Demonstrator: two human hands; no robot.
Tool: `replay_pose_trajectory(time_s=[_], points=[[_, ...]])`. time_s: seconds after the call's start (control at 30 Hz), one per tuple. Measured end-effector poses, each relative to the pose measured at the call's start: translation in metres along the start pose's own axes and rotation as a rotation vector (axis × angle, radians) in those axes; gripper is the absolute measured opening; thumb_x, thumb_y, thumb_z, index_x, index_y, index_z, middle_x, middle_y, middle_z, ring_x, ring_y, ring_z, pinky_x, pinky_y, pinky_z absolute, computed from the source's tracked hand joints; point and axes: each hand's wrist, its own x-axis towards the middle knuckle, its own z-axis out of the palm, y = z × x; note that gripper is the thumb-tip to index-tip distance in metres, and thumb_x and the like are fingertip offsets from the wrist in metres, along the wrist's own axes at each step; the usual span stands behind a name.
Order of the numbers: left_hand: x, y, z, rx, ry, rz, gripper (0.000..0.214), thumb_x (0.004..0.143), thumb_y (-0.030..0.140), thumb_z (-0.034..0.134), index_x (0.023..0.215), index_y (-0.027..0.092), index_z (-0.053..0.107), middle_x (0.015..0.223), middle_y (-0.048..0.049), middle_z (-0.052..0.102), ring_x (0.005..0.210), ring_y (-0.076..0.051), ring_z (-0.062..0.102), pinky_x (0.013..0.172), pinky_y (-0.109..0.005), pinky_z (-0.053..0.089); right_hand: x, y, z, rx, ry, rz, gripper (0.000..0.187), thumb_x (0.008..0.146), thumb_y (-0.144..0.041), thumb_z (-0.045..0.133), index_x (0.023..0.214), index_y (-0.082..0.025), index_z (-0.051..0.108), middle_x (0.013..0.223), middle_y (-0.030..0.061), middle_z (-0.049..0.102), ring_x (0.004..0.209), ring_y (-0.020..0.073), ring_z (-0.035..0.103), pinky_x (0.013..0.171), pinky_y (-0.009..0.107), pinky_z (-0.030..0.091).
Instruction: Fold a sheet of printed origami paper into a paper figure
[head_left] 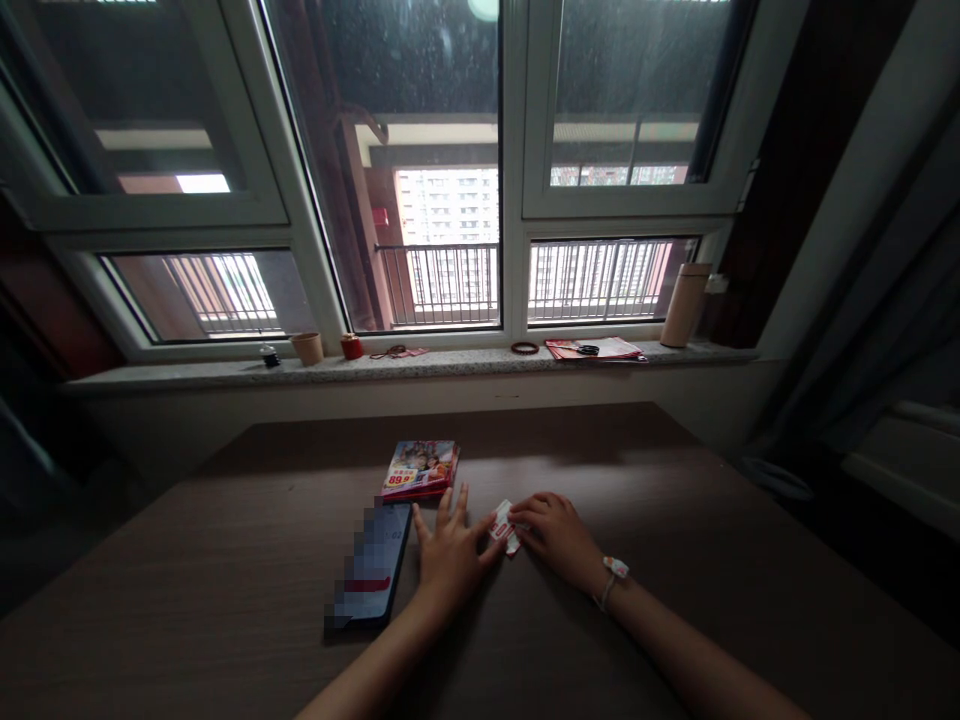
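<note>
A small folded piece of white paper with red print [504, 528] lies on the table between my hands. My left hand [452, 562] has its thumb and index finger at the paper's left edge, while its other fingers spread toward the flyers. From the other side my right hand [561, 540], with a bracelet at the wrist, bends its fingers over the paper's right part. Those fingertips partly cover it. Left of my left hand lies a smartphone [375, 565] with its screen lit. Beyond them is a stack of colourful printed flyers [421, 468].
The brown table [225, 540] reaches to the wall below the window. Along the stone windowsill [457, 365] stand a paper cup [307, 348], a small red jar [351, 346], a beaded bracelet [525, 348], scissors [587, 350] on printed sheets [622, 348], and a pinkish bottle [684, 305].
</note>
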Motion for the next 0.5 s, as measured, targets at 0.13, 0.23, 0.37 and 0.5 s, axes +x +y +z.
replay_pose_trajectory(time_s=[0.13, 0.23, 0.37, 0.5], points=[[-0.002, 0.000, -0.002, 0.017, 0.017, 0.001, 0.043, 0.084, 0.065, 0.045, 0.120, 0.047, 0.061, 0.151, -0.0002, 0.037, 0.141, -0.036, 0.022, 0.107, -0.071, -0.004, 0.000, 0.001, 0.001, -0.017, -0.007, 0.009, 0.027, 0.090, -0.033, 0.057, 0.116, -0.037, 0.064, 0.118, -0.0016, 0.066, 0.114, 0.0206, 0.050, 0.103, 0.041, 0.033], [-0.003, -0.001, -0.005, 0.027, 0.026, 0.011, 0.042, 0.083, 0.065, 0.048, 0.118, 0.046, 0.063, 0.151, -0.0006, 0.038, 0.141, -0.037, 0.021, 0.107, -0.071, -0.005, 0.000, 0.001, 0.002, -0.012, -0.007, 0.008, 0.028, 0.090, -0.032, 0.057, 0.117, -0.037, 0.063, 0.118, -0.0012, 0.066, 0.115, 0.0210, 0.050, 0.103, 0.042, 0.032], [-0.003, 0.000, -0.010, 0.039, 0.033, 0.041, 0.039, 0.083, 0.061, 0.052, 0.114, 0.042, 0.066, 0.151, -0.0010, 0.038, 0.141, -0.039, 0.023, 0.107, -0.070, -0.008, 0.000, 0.001, 0.002, 0.020, -0.001, 0.010, 0.028, 0.091, -0.031, 0.056, 0.117, -0.037, 0.063, 0.118, -0.0020, 0.066, 0.114, 0.0219, 0.050, 0.104, 0.044, 0.031], [-0.003, 0.001, -0.013, 0.049, 0.041, 0.051, 0.037, 0.082, 0.060, 0.055, 0.110, 0.040, 0.069, 0.151, -0.0024, 0.036, 0.140, -0.039, 0.024, 0.107, -0.071, -0.009, 0.000, 0.001, 0.001, 0.037, -0.005, 0.010, 0.026, 0.091, -0.031, 0.055, 0.116, -0.036, 0.064, 0.119, -0.0018, 0.066, 0.114, 0.0218, 0.049, 0.105, 0.044, 0.031]])
